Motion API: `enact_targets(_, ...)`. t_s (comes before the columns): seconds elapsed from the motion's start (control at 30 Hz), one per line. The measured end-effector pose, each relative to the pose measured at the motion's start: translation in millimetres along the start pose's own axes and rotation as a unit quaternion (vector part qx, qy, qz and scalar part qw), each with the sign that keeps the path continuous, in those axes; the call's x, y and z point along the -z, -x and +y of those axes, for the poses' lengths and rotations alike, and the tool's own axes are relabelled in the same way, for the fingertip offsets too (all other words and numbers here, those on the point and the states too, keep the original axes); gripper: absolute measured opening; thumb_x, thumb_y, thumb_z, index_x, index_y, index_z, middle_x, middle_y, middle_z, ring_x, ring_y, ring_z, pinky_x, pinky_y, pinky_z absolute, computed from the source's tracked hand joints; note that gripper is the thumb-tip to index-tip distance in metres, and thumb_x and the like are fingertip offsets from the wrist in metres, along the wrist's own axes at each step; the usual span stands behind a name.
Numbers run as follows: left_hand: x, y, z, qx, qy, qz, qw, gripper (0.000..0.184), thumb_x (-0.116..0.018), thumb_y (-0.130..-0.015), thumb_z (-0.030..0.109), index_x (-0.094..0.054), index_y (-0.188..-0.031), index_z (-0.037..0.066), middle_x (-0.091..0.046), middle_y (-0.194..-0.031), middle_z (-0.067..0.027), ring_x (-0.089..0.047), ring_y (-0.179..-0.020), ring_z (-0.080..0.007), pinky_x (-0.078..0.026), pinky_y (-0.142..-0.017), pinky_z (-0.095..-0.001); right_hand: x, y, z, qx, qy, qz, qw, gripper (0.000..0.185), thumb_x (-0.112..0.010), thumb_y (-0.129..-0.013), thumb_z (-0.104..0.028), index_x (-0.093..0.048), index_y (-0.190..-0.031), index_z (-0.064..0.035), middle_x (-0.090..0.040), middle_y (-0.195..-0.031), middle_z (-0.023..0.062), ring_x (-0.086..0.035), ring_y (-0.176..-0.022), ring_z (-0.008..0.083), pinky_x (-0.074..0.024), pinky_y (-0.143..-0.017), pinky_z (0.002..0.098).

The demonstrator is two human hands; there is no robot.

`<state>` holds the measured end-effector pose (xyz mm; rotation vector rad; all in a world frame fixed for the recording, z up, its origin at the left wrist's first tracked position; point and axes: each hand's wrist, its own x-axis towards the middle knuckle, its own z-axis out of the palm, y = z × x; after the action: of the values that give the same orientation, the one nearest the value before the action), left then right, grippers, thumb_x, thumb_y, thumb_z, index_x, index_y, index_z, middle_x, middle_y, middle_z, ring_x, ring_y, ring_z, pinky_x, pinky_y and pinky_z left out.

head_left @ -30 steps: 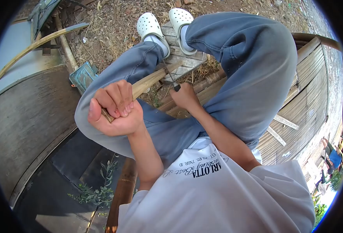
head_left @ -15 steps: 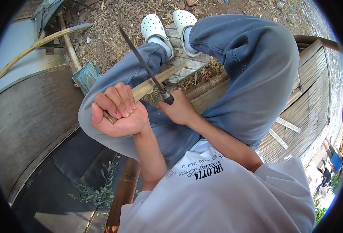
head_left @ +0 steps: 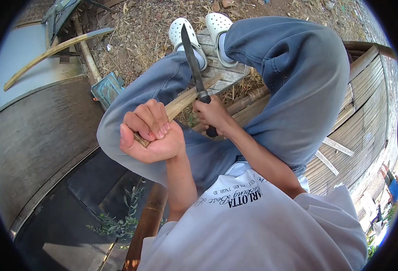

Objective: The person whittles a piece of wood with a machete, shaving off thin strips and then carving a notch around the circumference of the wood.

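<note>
My left hand (head_left: 153, 131) is closed, palm turned up, around the near end of a split bamboo strip (head_left: 181, 103). From the fist the strip slants away to the right, its far end over the slatted wooden footrest. My right hand (head_left: 215, 115) grips the black handle of a long knife (head_left: 193, 63). The dark blade points away toward the shoes and crosses over the strip just beyond my right fingers. Whether its edge touches the bamboo I cannot tell. Both hands are between my spread knees.
White clogs (head_left: 218, 27) rest on the slatted wooden footrest (head_left: 229, 74). A curved bamboo piece (head_left: 50, 53) leans at the upper left, near a blue plastic object (head_left: 106, 89). A bamboo slat bench (head_left: 361, 122) with two pale strips lies to the right. A leafy plant (head_left: 120, 219) grows lower left.
The knife has swung more upright in view and shows the flat of its blade; its handle now sticks out below my right fist. My left hand still holds the strip.
</note>
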<state>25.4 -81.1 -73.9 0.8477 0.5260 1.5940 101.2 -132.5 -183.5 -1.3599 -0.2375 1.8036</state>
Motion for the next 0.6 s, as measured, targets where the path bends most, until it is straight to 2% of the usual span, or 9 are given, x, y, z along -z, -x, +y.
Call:
enact_targets(0.03,0,-1,0,0.0,-0.001,0.008,1.0,0.043,-0.036,-0.09,0.033,-0.029,-0.052,0.014,-0.029,-0.041,0.0017,-0.022,-0.037,-0.0073,-0.017,-0.037,-0.0204,-6,11,-9,-0.025,-0.038,-0.021,0.999,0.017,-0.053,-0.078,-0.01,-0.047,-0.063,-0.0065,-0.037,-0.046,-0.0031,-0.033,-0.035,0.0069,-0.027,-0.034,0.0259)
enact_targets(0.1,-1,2,-1,0.001,-0.004,0.025,1.0,0.043,-0.036,-0.09,0.033,-0.029,-0.052,0.014,-0.029,-0.041,0.0016,-0.022,-0.037,-0.0074,-0.017,-0.037,-0.0204,-10,22,-14,-0.014,-0.018,-0.045,0.999,0.018,-0.054,-0.078,-0.01,-0.046,-0.062,-0.0071,-0.037,-0.046,-0.0032,-0.033,-0.035,0.0067,-0.0273,-0.034,0.0257)
enact_targets(0.17,-3,3,-1,0.003,-0.018,0.002,1.0,0.043,-0.036,-0.089,0.033,-0.029,-0.052,0.014,-0.029,-0.042,0.0015,-0.023,-0.038,-0.0074,-0.018,-0.037,-0.0204,0,8,-2,-0.002,0.046,-0.01,0.999,0.018,-0.053,-0.078,-0.01,-0.044,-0.063,-0.0068,-0.037,-0.046,-0.002,-0.033,-0.036,0.0079,-0.0284,-0.035,0.0269)
enact_targets(0.3,-1,2,-1,-0.004,-0.01,0.025,1.0,0.043,-0.036,-0.089,0.033,-0.029,-0.052,0.014,-0.029,-0.041,0.0016,-0.023,-0.038,-0.0075,-0.017,-0.038,-0.0205,-7,16,-14,-0.034,-0.035,-0.008,0.999,0.016,-0.053,-0.077,-0.009,-0.047,-0.063,-0.0056,-0.037,-0.046,-0.0029,-0.032,-0.036,0.0066,-0.0277,-0.034,0.0259)
enact_targets(0.33,-3,2,-1,0.001,-0.013,0.012,1.0,0.043,-0.036,-0.089,0.033,-0.029,-0.052,0.014,-0.029,-0.041,0.0016,-0.023,-0.038,-0.0075,-0.017,-0.038,-0.0206,-12,25,-19,-0.002,-0.003,-0.028,1.0,0.015,-0.054,-0.077,-0.011,-0.047,-0.064,-0.0054,-0.037,-0.046,-0.0029,-0.032,-0.036,0.0067,-0.0275,-0.034,0.0259)
enact_targets(0.5,-2,6,0,-0.001,-0.015,0.012,1.0,0.043,-0.036,-0.089,0.033,-0.029,-0.052,0.014,-0.029,-0.041,0.0015,-0.023,-0.038,-0.0076,-0.016,-0.038,-0.0212,1,5,-4,-0.033,-0.018,0.007,0.999,0.016,-0.054,-0.077,-0.01,-0.046,-0.064,-0.0047,-0.037,-0.046,-0.001,-0.032,-0.036,0.0085,-0.028,-0.035,0.0272)
enact_targets(0.57,2,4,-1,-0.013,0.005,0.001,1.0,0.04,-0.037,-0.089,0.03,-0.029,-0.053,0.014,-0.03,-0.043,0.0003,-0.025,-0.039,-0.0085,-0.022,-0.036,-0.019,-9,19,-17,-0.053,-0.03,-0.007,0.998,0.015,-0.053,-0.077,-0.01,-0.047,-0.065,-0.0043,-0.037,-0.046,-0.0016,-0.032,-0.036,0.0082,-0.0276,-0.035,0.0267)
enact_targets(0.6,1,5,-2,-0.012,0.005,0.004,1.0,0.04,-0.037,-0.089,0.03,-0.029,-0.053,0.014,-0.03,-0.043,0.0003,-0.025,-0.039,-0.0085,-0.022,-0.036,-0.019,-16,31,-24,-0.027,-0.016,-0.035,0.999,0.015,-0.053,-0.077,-0.01,-0.046,-0.065,-0.0044,-0.036,-0.046,-0.0021,-0.032,-0.036,0.0083,-0.028,-0.035,0.027)
